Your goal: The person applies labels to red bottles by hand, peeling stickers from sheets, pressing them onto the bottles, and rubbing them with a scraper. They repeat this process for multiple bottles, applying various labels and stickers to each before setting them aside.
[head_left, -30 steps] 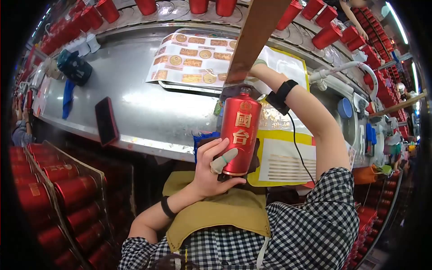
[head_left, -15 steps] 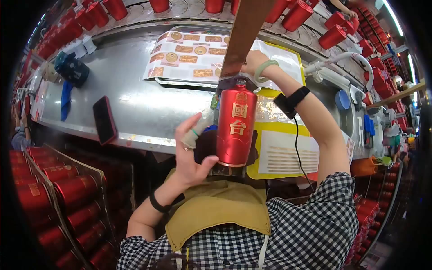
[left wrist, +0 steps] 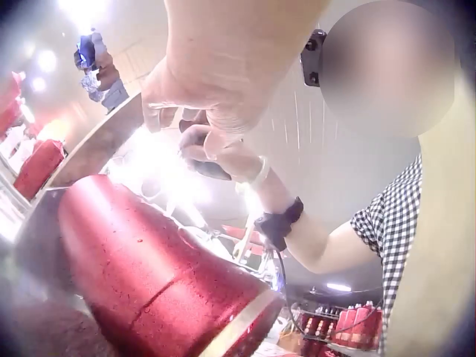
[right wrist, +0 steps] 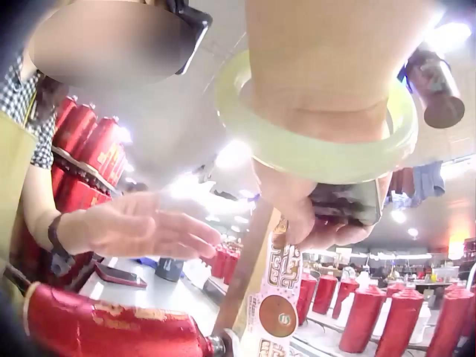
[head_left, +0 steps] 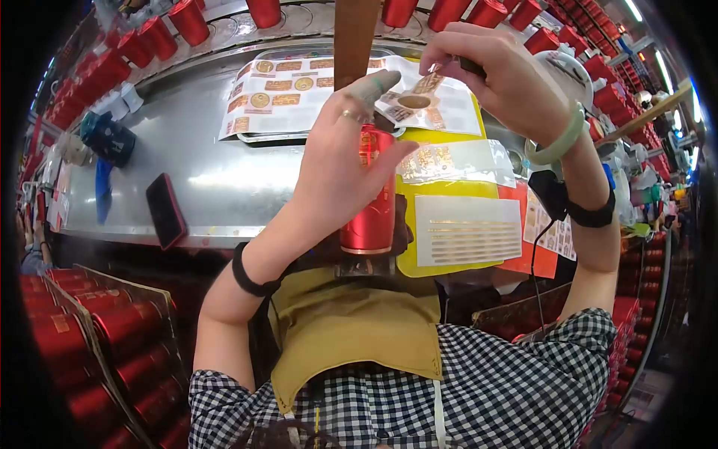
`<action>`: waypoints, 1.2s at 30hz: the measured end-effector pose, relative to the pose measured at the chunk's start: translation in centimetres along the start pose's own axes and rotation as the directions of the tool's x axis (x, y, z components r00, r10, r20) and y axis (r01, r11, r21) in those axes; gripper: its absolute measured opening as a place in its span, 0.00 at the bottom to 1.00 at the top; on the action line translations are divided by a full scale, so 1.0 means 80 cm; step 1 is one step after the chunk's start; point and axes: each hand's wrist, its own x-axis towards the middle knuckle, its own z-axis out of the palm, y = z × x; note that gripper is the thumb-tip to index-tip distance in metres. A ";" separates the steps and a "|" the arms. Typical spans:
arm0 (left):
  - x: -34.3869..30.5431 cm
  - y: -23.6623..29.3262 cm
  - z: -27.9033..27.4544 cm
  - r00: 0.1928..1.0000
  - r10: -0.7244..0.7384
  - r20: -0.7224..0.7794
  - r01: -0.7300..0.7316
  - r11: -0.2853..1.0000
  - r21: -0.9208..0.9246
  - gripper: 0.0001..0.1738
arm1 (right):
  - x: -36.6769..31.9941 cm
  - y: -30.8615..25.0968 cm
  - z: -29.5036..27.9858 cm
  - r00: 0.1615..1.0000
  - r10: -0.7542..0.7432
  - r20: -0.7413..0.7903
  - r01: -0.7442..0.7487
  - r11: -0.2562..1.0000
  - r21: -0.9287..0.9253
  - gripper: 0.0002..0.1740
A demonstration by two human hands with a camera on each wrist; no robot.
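A red bottle [head_left: 366,228] with gold lettering lies in front of the person, its neck pointing away. Over its upper part reaches the left hand [head_left: 336,161], thumb spread, a finger cot on one finger. Extended fingers of that hand also show in the right wrist view, above the bottle [right wrist: 111,323]. The right hand [head_left: 508,86] pinches the end of a clear label strip [right wrist: 278,315] printed with gold and brown designs, which hangs below its fingers. Tucked in the right palm is a dark flat piece [right wrist: 346,202], its kind unclear.
A wooden bar [head_left: 354,41] rises beyond the bottle's neck. Printed label sheets [head_left: 280,93] lie on a metal tray; a yellow board [head_left: 426,267] with papers is to the right. A phone [head_left: 166,211] rests on the steel table. Red bottles line the conveyor behind.
The left hand has left the bottle's lower side and moved forward over its upper part. The right hand has come out from behind the bar, rightward, with a label strip in its fingers.
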 end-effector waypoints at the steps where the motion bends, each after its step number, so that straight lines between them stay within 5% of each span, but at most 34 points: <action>1: 0.006 0.001 0.004 0.989 -0.130 0.076 0.137 0.987 -0.089 0.25 | 0.000 -0.004 -0.005 0.999 -0.041 0.007 0.041 0.999 0.035 0.08; 3: 0.006 0.001 0.015 0.936 -0.322 0.142 0.352 0.868 -0.350 0.18 | -0.003 -0.011 0.005 0.996 0.053 -0.078 -0.042 0.989 0.144 0.10; 5: 0.004 0.004 0.008 0.879 -0.417 0.232 0.476 0.793 -0.379 0.16 | -0.014 0.001 0.024 0.957 0.186 -0.224 -0.106 0.938 0.330 0.16; 6: 0.002 0.004 0.005 0.806 -0.501 0.316 0.591 0.702 -0.397 0.14 | -0.025 0.003 0.033 0.955 0.195 -0.224 -0.113 0.936 0.335 0.16; 8: -0.009 0.003 0.006 0.807 -0.494 0.324 0.589 0.712 -0.381 0.13 | -0.044 0.008 0.049 0.921 0.361 -0.146 -0.324 0.919 0.225 0.15; 10: -0.024 0.005 0.002 0.757 -0.549 0.355 0.613 0.407 -0.677 0.14 | -0.063 0.004 0.069 0.753 0.614 0.235 -0.643 0.614 0.457 0.29; 12: -0.035 0.002 -0.003 0.740 -0.549 0.389 0.630 0.361 -0.687 0.16 | -0.086 -0.004 0.089 0.695 0.459 0.553 -0.710 0.317 0.629 0.32; 14: -0.041 0.010 -0.006 0.707 -0.587 0.395 0.588 0.178 -0.789 0.18 | -0.102 -0.028 0.119 0.781 0.412 0.470 -0.569 0.159 0.807 0.28; 15: -0.040 0.016 -0.017 0.685 -0.565 0.461 0.619 0.117 -0.777 0.21 | -0.097 -0.050 0.114 0.743 0.484 0.462 -0.581 0.123 0.805 0.23; 16: -0.045 0.018 -0.018 0.678 -0.569 0.465 0.624 0.111 -0.774 0.21 | -0.095 -0.064 0.114 0.739 0.485 0.468 -0.584 0.115 0.804 0.23; 18: -0.054 0.023 -0.020 0.749 -0.576 0.326 0.577 0.326 -0.749 0.22 | -0.093 -0.083 0.114 0.732 0.565 0.381 -0.562 0.185 0.806 0.19; 20: -0.061 0.030 -0.025 0.750 -0.578 0.322 0.588 0.358 -0.726 0.24 | -0.093 -0.093 0.110 0.722 0.525 0.451 -0.574 0.090 0.814 0.16; 22: -0.074 0.035 -0.028 0.773 -0.596 0.215 0.575 0.517 -0.635 0.24 | -0.096 -0.103 0.117 0.734 0.557 0.389 -0.578 0.211 0.788 0.14; 28: -0.106 0.039 -0.045 0.731 -0.622 0.282 0.655 0.522 -0.546 0.30 | -0.108 -0.126 0.139 0.781 0.462 0.421 -0.574 0.262 0.776 0.09; 30: -0.104 0.051 -0.055 0.608 -0.655 0.449 0.761 0.319 -0.565 0.34 | -0.108 -0.136 0.141 0.877 0.424 0.226 -0.415 0.429 0.803 0.11; 31: -0.102 0.058 -0.057 0.542 -0.676 0.499 0.788 0.203 -0.581 0.37 | -0.106 -0.139 0.135 0.876 0.403 0.265 -0.443 0.453 0.774 0.14; 32: -0.106 0.058 -0.061 0.541 -0.675 0.502 0.789 0.200 -0.581 0.37 | -0.106 -0.143 0.130 0.874 0.406 0.267 -0.446 0.452 0.773 0.14; 34: -0.113 0.053 -0.073 0.401 -0.657 0.638 0.874 0.067 -0.481 0.36 | -0.105 -0.152 0.125 0.893 0.343 0.292 -0.444 0.556 0.703 0.16; 36: -0.121 0.056 -0.075 0.418 -0.658 0.626 0.865 0.078 -0.496 0.38 | -0.109 -0.154 0.129 0.906 0.322 0.274 -0.414 0.545 0.729 0.20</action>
